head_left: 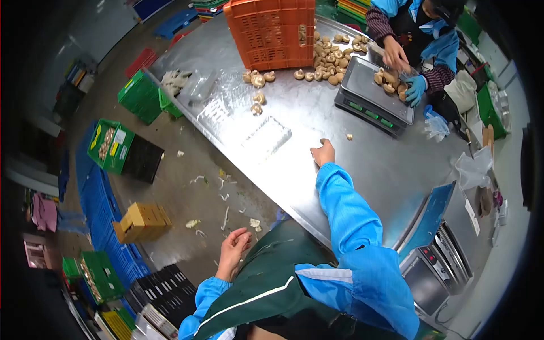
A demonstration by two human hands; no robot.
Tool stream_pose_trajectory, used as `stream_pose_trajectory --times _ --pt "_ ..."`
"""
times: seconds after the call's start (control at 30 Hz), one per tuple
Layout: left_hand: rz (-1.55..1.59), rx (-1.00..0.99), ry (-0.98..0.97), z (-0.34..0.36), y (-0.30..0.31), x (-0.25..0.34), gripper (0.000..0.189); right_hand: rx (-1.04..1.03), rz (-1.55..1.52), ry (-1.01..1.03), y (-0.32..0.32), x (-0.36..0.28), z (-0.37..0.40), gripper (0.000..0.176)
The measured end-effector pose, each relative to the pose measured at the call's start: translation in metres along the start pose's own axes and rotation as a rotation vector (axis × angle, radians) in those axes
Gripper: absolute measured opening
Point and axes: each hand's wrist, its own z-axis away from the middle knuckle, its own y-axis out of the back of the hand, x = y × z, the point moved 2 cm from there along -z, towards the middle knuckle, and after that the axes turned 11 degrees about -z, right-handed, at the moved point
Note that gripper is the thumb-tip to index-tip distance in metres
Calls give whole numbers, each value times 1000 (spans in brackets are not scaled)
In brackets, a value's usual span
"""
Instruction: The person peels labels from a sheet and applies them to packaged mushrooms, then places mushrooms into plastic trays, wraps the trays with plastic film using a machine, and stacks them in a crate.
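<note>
Right hand (323, 153) curled at the metal table (362, 187), whether gripping anything unclear; left hand (235, 246) loosely open. Left of the right hand lies a clear plastic tray (267, 136); farther, mushrooms (331, 59), an orange crate (271, 37), and, right, a scale (368, 93).

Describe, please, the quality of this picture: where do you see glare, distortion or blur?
Head view: fisheye distortion, with dark rounded corners and a tilted-looking room; white glare on the metal table near the clear tray; dim, soft detail at the far left; the person's hands, left and right, fairly sharp.
</note>
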Motion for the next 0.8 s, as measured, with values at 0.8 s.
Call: stream_pose_trajectory --times 0.8 --pt "-1387 129 -901 -508 -81 359 65 421 -30 54 3 -82 -115 32"
